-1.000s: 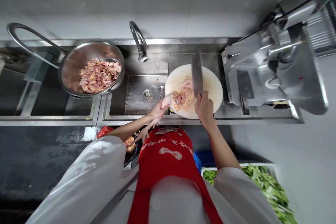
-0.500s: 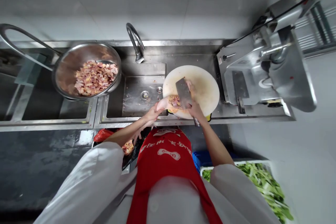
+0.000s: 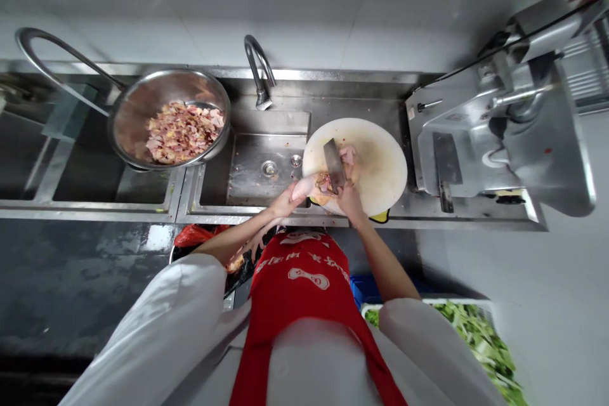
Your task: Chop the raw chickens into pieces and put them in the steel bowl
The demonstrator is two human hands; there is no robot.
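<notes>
My left hand [image 3: 286, 200] is closed on the pale end of a piece of raw chicken [image 3: 304, 188], whose opened, yellowish part lies on the left edge of a round white cutting board [image 3: 380, 165]. In my right hand [image 3: 349, 200] is a cleaver [image 3: 334, 163], gripped by its handle. Its broad blade stands over the board against the chicken, so the exact contact is hidden. Just right of the blade lies another pale piece of chicken [image 3: 348, 155]. The board rests at the right side of the sink.
Left of the sink basin [image 3: 247, 171], a large steel bowl [image 3: 121, 133] holds chopped raw meat [image 3: 183, 130]. A curved faucet [image 3: 259, 73] rises behind. At right, a steel slicing machine [image 3: 480, 120] carries a second cleaver [image 3: 446, 158]. Leafy greens [image 3: 480, 342] fill a crate below.
The view has shifted, so the counter items sit slightly to the right. The cleaver blade has turned more upright and shows narrower; both hands keep their holds.
</notes>
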